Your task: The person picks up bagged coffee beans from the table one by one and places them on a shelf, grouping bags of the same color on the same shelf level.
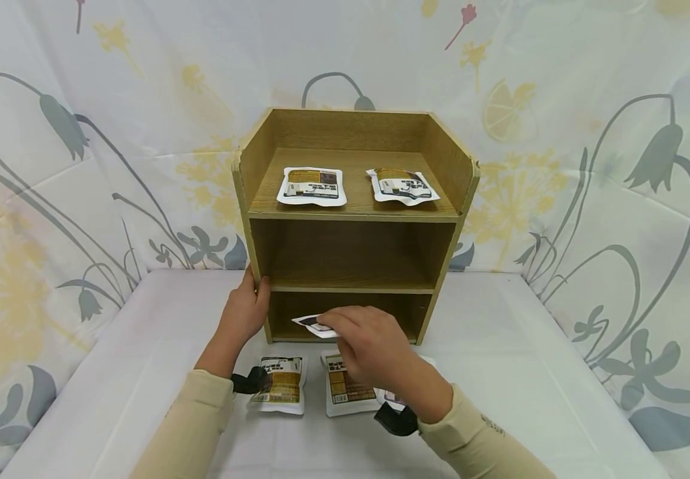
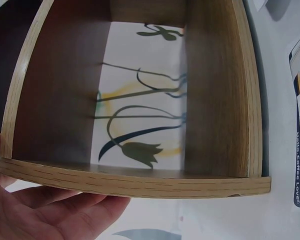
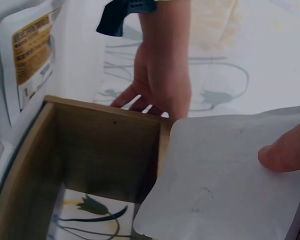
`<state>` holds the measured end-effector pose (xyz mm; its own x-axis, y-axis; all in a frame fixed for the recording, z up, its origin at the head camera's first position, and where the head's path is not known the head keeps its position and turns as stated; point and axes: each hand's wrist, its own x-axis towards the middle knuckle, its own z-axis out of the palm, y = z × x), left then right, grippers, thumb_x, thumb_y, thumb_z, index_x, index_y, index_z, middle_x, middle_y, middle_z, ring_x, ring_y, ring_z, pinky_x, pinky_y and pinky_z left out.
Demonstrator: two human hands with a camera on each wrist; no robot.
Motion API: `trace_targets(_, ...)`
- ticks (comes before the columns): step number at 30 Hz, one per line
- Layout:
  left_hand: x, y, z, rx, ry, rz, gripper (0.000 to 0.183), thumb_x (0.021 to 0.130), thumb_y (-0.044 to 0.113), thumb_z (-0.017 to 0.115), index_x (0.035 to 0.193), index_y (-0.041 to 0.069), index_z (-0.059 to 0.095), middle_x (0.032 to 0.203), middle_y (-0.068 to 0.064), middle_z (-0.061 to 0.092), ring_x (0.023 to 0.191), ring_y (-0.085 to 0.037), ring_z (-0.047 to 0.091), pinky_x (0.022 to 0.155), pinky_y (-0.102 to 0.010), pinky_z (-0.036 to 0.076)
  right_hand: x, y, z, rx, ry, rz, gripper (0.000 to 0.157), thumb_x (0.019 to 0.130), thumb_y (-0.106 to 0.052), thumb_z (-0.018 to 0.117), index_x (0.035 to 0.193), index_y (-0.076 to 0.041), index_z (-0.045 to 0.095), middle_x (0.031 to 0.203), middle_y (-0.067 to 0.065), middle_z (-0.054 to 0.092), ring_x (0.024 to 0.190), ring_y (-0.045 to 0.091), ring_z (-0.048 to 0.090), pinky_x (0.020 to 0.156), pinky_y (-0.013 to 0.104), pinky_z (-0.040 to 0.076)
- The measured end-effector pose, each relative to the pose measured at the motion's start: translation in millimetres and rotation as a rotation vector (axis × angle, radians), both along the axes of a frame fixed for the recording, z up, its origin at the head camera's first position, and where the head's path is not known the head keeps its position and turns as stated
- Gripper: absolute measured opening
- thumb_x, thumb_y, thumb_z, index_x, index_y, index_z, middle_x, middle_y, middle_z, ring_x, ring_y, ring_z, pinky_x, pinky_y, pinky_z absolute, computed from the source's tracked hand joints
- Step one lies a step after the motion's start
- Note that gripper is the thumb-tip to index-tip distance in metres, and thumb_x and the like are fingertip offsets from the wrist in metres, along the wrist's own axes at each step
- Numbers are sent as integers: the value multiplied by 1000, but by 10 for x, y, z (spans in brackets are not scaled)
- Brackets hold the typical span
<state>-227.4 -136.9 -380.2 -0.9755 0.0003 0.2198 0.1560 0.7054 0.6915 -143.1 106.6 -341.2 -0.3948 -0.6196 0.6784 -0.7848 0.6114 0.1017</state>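
A small three-level wooden shelf (image 1: 345, 216) stands on the white-covered table. My left hand (image 1: 249, 309) grips its left side panel (image 2: 140, 187), fingers along the outer face and thumb by the front edge. In front of the bottom compartment, my right hand (image 1: 374, 342) pinches a flat white pouch (image 3: 220, 175). Its plain white face, with the thumb on it, shows in the right wrist view; part of a dark printed label shows in the head view. The fingers under it are hidden in the right wrist view.
Two labelled pouches, a left one (image 1: 313, 186) and a right one (image 1: 404, 186), lie on the top level. Before the shelf lie a pouch at left (image 1: 285, 386), one in the middle (image 1: 345, 382) and a third partly hidden under the right hand. Flower-printed cloth (image 1: 560, 100) hangs behind.
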Motion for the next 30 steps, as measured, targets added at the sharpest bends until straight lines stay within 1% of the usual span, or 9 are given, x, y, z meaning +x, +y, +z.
trace_targets(7, -7, -5, -15, -5, -2, 8, 58, 105, 34, 28, 153, 3, 19, 131, -32, 55, 106, -45, 64, 84, -55, 52, 0, 10, 80, -51, 12, 19, 35, 81, 1, 56, 111, -11, 70, 108, 1, 72, 97, 16, 70, 81, 32, 56)
trace_targets(12, -19, -7, -24, -3, -8, 7, 59, 105, 35, 27, 153, 2, 18, 132, -32, 54, 107, -45, 64, 87, -56, 51, -30, 11, 118, -92, 48, 31, 36, 81, 1, 58, 114, -9, 68, 108, 3, 72, 96, 17, 70, 80, 33, 56)
trace_targets(16, -24, -10, -27, -4, 1, 7, 58, 105, 35, 28, 153, 2, 19, 131, -32, 55, 106, -45, 64, 86, -56, 51, -61, -4, 157, -113, 79, 29, 38, 81, 2, 58, 116, -9, 67, 108, 3, 71, 94, 18, 70, 79, 33, 56)
trace_targets(18, -25, -11, -30, -6, 4, 8, 58, 105, 35, 28, 152, 3, 19, 131, -32, 55, 106, -45, 64, 86, -56, 51, -81, -14, 166, -115, 77, 21, 38, 82, 2, 59, 118, -9, 67, 110, 3, 71, 95, 18, 69, 79, 33, 56)
trace_targets(23, -24, -13, -28, -2, 4, 10, 57, 105, 35, 28, 152, 3, 20, 131, -32, 55, 108, -45, 63, 88, -56, 50, -138, -40, 165, -110, 55, -5, 38, 85, 0, 62, 121, -10, 66, 116, 4, 69, 100, 20, 68, 85, 34, 55)
trace_targets(30, -7, -8, -4, 4, 11, 7, 57, 105, 34, 29, 152, 3, 22, 129, -33, 56, 107, -45, 63, 88, -57, 49, -234, -68, 108, -99, 73, -19, 38, 84, 0, 65, 121, -11, 67, 116, 5, 69, 101, 21, 68, 85, 34, 55)
